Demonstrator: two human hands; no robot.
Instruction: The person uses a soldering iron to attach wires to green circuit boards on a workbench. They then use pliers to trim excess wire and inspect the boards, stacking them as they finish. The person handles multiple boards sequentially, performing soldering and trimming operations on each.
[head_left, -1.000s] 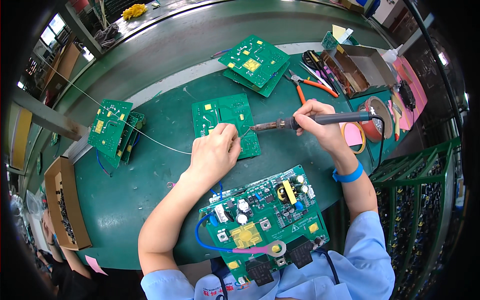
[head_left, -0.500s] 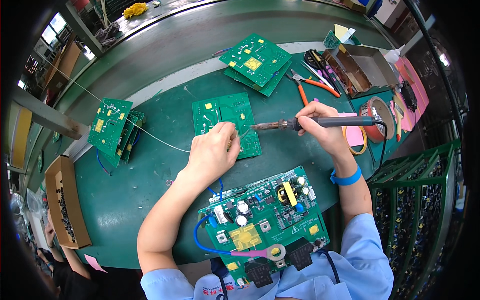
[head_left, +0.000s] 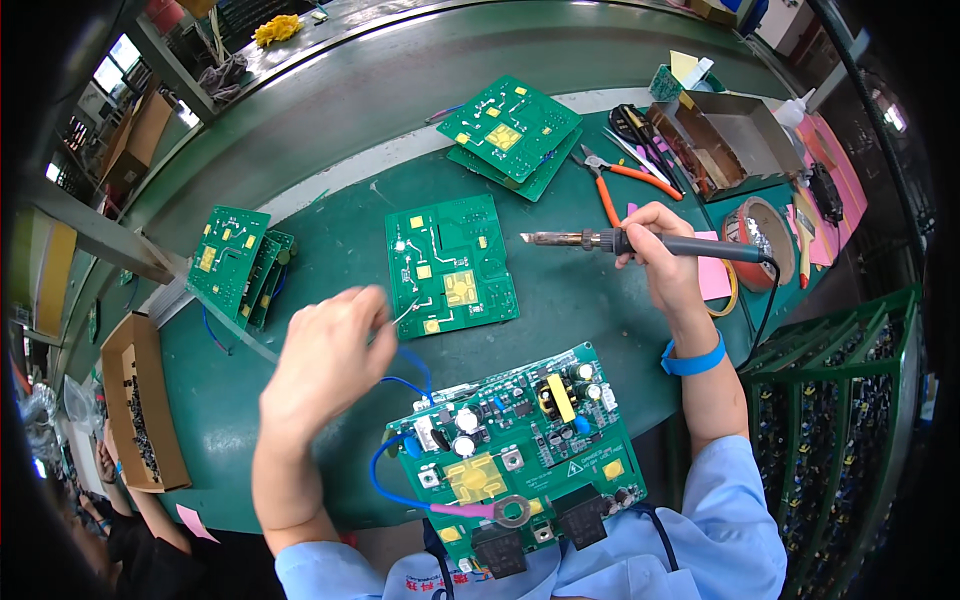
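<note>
My right hand point(head_left: 660, 260) is closed round the grey handle of a soldering iron point(head_left: 715, 247). The iron's tip points left, just off the right edge of a green circuit board point(head_left: 450, 240) that lies flat with yellow patches upward. Left of that board's lower corner, my left hand point(head_left: 325, 350) is pinched on a thin solder wire point(head_left: 236, 324); its short end sticks out toward the board, while the blurred rest trails up and left. Nearest me lies a populated circuit board point(head_left: 540, 455) with capacitors, black blocks and a blue lead ending in a ring terminal.
Stacked boards stand at the back point(head_left: 510, 125) and left point(head_left: 228, 255). Orange-handled cutters point(head_left: 640, 175), a metal box point(head_left: 735, 140) and a tape roll point(head_left: 750, 240) sit at the right. A cardboard tray point(head_left: 150, 400) of small parts is at the left; another person's arm point(head_left: 150, 510) shows below it.
My left hand has drawn left and toward me with the solder wire, away from the board. The iron's tip has lifted off the board area, slightly right and up, uncovering the board's lower part.
</note>
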